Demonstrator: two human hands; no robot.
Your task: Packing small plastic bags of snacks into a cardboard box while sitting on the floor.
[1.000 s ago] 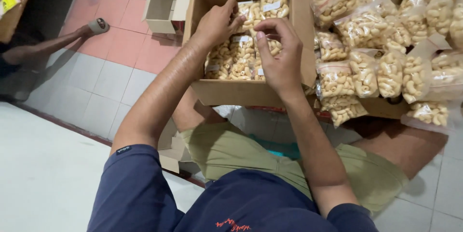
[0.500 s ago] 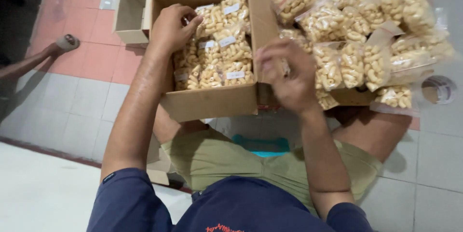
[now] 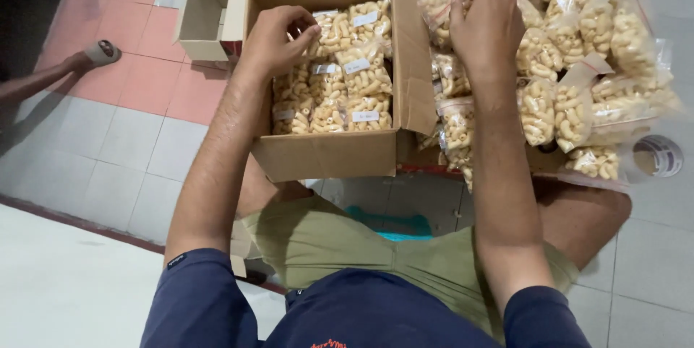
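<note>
1. Cardboard box [image 3: 325, 153]: open, flaps up, resting on your lap. It holds clear bags of pale curled snacks [image 3: 340, 84] with small white labels, packed upright in rows and nearly filling the box.
2. Pile of snack bags [image 3: 578, 73]: the same clear bags, heaped loose just to the right of the box, touching its right flap.
3. Small empty box [image 3: 206, 12]: open, on the tiled floor just beyond the left wall of the cardboard box.
4. Tape roll [image 3: 658, 156]: on the floor, well right of the box, at the near edge of the pile.
5. Your left hand [image 3: 278, 37]: over the far left corner of the box, fingers curled onto the top of a bag there.
6. Your right hand [image 3: 486, 19]: right of the box, fingers pinched on the top of one bag [image 3: 444, 1] at the near side of the pile.
7. Another person's foot in a sandal [image 3: 97, 52]: on the floor, well left of the box.
8. Change from half a second ago: your right hand was at the box's near right corner; it has moved out to the pile. Your left hand has stayed at the far left corner.
</note>
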